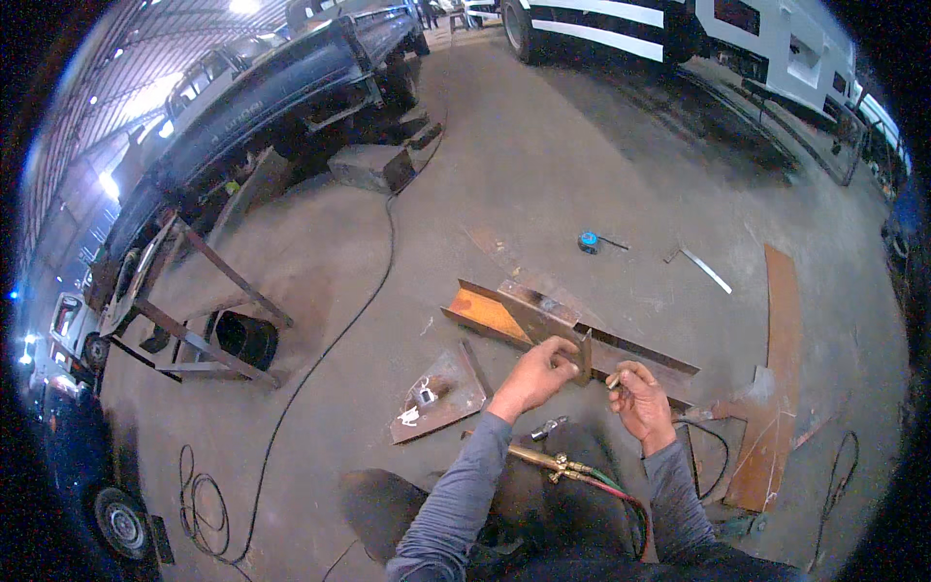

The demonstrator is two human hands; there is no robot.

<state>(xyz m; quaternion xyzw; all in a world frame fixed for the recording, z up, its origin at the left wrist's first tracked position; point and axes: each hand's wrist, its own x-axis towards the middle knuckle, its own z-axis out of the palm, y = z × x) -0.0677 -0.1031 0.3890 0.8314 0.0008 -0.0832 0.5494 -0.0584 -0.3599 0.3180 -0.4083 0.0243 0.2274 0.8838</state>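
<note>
My left hand [533, 378] grips an upright rusty steel plate [587, 347] at the end of a short beam on the steel channels [485, 308] lying on the floor. Just right of it, my right hand [636, 403] pinches a small pale piece [614, 382], too small to identify surely. A brass cutting torch [561, 466] with red and green hoses lies across my lap, and a small metal tool [548, 430] is just above it. At the left of the channels is a triangular steel plate [451, 407] with white scraps and a small square piece on it.
A blue tape measure [588, 242], steel square [706, 271] and long rusty plate [781, 320] lie on the concrete. A steel stand [233, 354] and cable [320, 351] are at left. Trucks [252, 116] [592, 29] stand beyond, with people in the distance.
</note>
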